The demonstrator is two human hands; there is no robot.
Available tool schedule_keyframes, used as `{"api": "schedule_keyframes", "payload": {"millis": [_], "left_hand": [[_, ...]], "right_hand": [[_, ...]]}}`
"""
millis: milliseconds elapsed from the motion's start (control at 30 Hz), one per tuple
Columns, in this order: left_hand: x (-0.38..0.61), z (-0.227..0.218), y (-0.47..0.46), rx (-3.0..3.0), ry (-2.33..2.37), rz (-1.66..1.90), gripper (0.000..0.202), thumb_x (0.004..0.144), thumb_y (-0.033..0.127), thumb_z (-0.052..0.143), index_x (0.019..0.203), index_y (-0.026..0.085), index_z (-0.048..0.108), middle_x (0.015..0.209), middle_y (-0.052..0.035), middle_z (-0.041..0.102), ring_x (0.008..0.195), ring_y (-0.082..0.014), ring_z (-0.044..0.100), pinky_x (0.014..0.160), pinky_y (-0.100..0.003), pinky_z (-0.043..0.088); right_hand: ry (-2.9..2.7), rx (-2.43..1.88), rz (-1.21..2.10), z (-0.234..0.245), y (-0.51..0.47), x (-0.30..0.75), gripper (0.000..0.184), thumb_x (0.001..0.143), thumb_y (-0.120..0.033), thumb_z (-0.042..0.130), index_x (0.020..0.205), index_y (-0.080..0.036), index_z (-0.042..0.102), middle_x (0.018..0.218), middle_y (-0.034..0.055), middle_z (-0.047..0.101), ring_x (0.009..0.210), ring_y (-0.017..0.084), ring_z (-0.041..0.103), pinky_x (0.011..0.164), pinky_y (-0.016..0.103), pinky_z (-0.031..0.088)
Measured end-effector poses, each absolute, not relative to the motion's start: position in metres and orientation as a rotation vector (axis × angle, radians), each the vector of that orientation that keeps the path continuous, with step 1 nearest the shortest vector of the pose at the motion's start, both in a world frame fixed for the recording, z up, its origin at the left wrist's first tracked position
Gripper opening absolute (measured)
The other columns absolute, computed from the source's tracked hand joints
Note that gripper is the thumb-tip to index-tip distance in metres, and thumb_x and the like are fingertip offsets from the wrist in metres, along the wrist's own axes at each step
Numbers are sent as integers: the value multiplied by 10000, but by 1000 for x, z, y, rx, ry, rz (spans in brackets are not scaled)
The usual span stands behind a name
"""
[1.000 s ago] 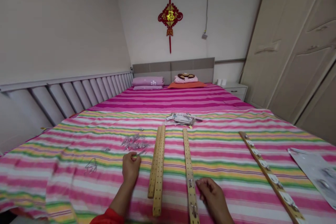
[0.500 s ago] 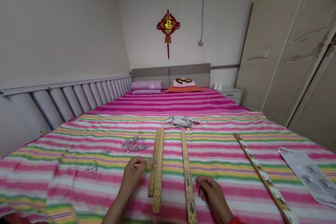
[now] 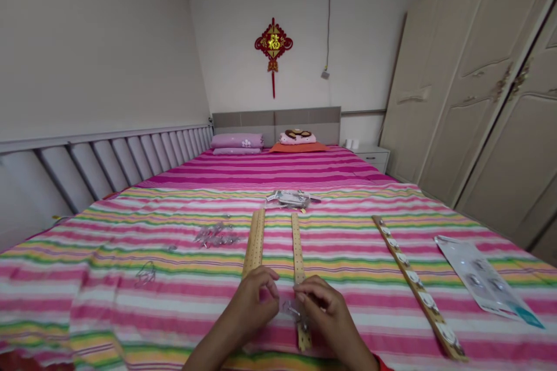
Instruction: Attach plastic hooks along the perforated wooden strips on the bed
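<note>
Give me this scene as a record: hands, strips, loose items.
left hand: fingers curled, beside clear packet; grip unclear
right hand: fingers bent, at middle strip; grip unclear
middle strip: perforated, near end partly hidden
left strips: pair, side by side, partly behind left hand
right strip: bears white discs in a row
pile: clear packets, left of left strips
surface: striped sheet

Flat lies the hole-dotted wooden strip (image 3: 297, 249), one end toward the bed's (image 3: 343, 237) near edge, clear packet (image 3: 288, 306) right alongside!
</note>
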State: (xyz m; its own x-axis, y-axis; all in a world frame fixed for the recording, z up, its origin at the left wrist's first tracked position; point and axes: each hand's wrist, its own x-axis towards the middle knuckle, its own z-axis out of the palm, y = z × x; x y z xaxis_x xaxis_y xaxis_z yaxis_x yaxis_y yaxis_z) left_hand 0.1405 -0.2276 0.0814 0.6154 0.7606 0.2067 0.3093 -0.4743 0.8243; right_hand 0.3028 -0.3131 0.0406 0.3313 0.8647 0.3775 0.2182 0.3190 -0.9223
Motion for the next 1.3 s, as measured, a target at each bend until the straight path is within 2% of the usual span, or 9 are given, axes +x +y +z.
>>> {"api": "schedule_keyframes", "payload": {"millis": [200,467,567,667,833,933,1033,1167,1300], "left_hand": [[154,78,-233,2042,814,680,157,559,74,545,569,221,599,963,-68,649,984,-238,582,890,-338,416],[177,73,-222,2057,765,689,107,586,108,606,594,214,624,1028,-61,657,1032,-245,569,919,-357,403],[184,69,-215,1948,788,825,163,634,169,629,779,224,679,1055,-60,663,1028,-234,578,906,-348,423],[190,62,-209,1687,883,919,280,686,303,645,939,189,676,974,-78,693,953,-233,617,847,-347,468],[203,33,-206,1407,892,863,337,659,400,681,882,148,677,874,-84,715,869,-228,649,803,-342,499],[213,16,-202,1385,862,826,330,647,387,695,868,143,671,864,-90,709,861,-220,653,806,-338,500],[222,7,-196,1348,872,823,341,630,376,707,873,140,664,821,-73,695,788,-197,661,750,-317,512],[233,9,-185,1246,919,816,341,569,340,733,826,134,645,716,-29,656,625,-155,641,639,-291,518],[240,11,-175,1248,916,796,253,577,289,712,768,142,634,651,-7,635,605,-139,623,626,-272,513]], "right_hand": [[-1171,-1270,649,33,-326,309,184,734,-365,655,708,-205,742,648,44,606,594,172,537,539,262,405],[-1174,-1332,652,35,-324,322,157,710,-317,657,656,-182,715,604,18,568,556,142,493,519,247,374],[-1041,-1289,746,31,-316,331,211,676,-380,693,640,-172,696,583,15,589,546,139,499,519,249,383],[-821,-1210,868,23,-305,340,292,595,-443,755,651,-164,688,524,-2,589,474,119,481,476,241,371],[-491,-1151,899,10,-288,344,329,523,-417,800,679,-147,697,476,-19,574,412,86,436,413,217,322],[-446,-1118,908,4,-279,344,297,512,-374,808,660,-143,695,481,-20,582,405,76,435,402,207,316],[-426,-1117,906,-1,-269,345,273,513,-351,802,655,-147,687,505,-15,604,404,75,447,401,207,326],[-431,-1147,899,-7,-255,350,260,520,-336,794,660,-147,684,469,-21,592,399,78,453,396,197,315],[-476,-1157,889,-13,-244,355,240,519,-319,789,651,-136,706,462,-6,605,418,85,463,402,196,311]]}}
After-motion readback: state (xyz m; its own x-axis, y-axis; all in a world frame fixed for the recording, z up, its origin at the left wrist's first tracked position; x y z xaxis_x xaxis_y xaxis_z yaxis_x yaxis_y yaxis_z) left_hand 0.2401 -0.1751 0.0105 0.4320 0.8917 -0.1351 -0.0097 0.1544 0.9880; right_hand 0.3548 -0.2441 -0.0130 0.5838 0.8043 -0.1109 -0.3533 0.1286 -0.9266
